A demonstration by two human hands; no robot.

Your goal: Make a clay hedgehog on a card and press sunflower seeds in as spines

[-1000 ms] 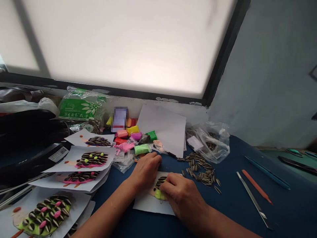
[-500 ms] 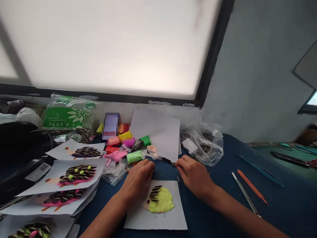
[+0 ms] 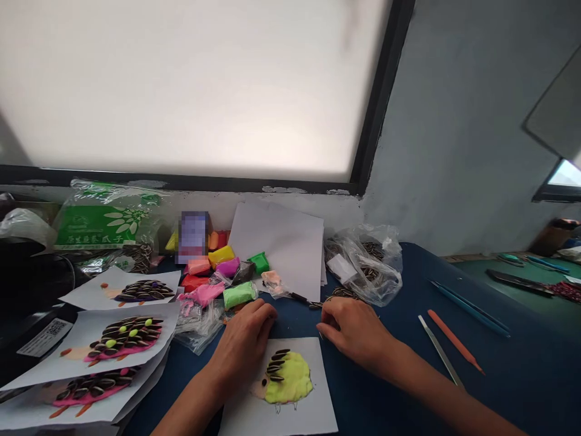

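A white sheet lies before me with a hedgehog figure of yellow-green clay on it. A short row of sunflower seeds is stuck in the clay behind the dark eye. My left hand rests at the sheet's upper left, fingers curled together; whatever lies under them is hidden. Just beyond the sheet's upper right corner, my right hand has thumb and fingers drawn into a pinch, and I cannot make out what is between them. Behind it lies a small pile of loose sunflower seeds.
Finished hedgehog pictures are stacked at left. Coloured clay packs, blank paper and a black pen lie behind. A plastic bag of seeds stands back right. Tweezers and an orange tool lie at right.
The view has shifted a little to the right. My right hand has lowered slightly toward the sheet's corner, and the loose seed seen there before no longer shows. My left hand stays beside the figure.
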